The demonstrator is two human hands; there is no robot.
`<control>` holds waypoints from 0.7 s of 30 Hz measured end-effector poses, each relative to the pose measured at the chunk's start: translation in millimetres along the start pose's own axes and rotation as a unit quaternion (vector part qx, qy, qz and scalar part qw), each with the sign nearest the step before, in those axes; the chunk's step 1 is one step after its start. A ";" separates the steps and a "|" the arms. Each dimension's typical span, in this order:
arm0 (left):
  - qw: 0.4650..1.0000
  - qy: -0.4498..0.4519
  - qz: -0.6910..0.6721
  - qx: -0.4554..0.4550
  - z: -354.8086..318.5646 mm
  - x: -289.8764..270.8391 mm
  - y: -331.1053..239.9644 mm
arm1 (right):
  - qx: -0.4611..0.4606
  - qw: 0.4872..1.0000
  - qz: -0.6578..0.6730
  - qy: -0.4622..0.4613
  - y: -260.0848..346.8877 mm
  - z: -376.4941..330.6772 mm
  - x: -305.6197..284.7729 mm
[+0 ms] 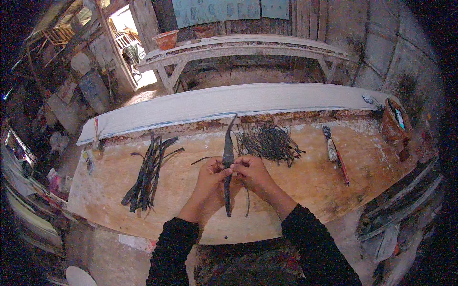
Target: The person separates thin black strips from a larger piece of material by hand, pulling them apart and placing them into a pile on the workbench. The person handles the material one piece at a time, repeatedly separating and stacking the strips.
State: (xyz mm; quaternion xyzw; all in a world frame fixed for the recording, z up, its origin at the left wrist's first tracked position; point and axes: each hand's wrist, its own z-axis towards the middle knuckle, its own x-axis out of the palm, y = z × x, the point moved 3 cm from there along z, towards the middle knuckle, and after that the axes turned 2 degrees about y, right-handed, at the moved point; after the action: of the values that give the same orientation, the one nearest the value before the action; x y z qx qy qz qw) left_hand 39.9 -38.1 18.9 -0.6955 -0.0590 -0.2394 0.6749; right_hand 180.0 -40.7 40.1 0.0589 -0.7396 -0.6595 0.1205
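Pinching a dark strip between both hands, left hand and right hand almost touching mid-table. The strip runs upright between them, bundle to the left, thin tangle behind.

You hold a long, dark, flat leaf strip upright over the table, pinched at mid-length between both hands, its thin tip curving away from you.

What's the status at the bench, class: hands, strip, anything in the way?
Left hand and right hand both pinch the dark strip, held upright over the table. Bundle left, thin strands beyond. Nothing in the way.
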 end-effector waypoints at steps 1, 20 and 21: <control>1.000 0.006 -0.008 -0.004 -2.4 5.5 -3.7 | -0.016 1.000 -0.016 -0.011 -1.2 0.9 -2.5; 0.983 0.012 0.180 0.020 1.2 -7.2 5.8 | -0.172 0.946 -0.258 -0.094 -1.6 -3.1 -4.2; 0.989 0.015 0.149 0.019 1.5 -7.4 8.3 | -0.171 0.948 -0.251 -0.096 -2.0 -3.0 -3.5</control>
State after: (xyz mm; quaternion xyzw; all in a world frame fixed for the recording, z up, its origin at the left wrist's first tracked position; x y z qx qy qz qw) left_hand 37.1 -35.6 8.4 -0.6803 0.0506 -0.1453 0.7166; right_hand 184.1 -42.9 38.1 0.1577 -0.5847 -0.7878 -0.1120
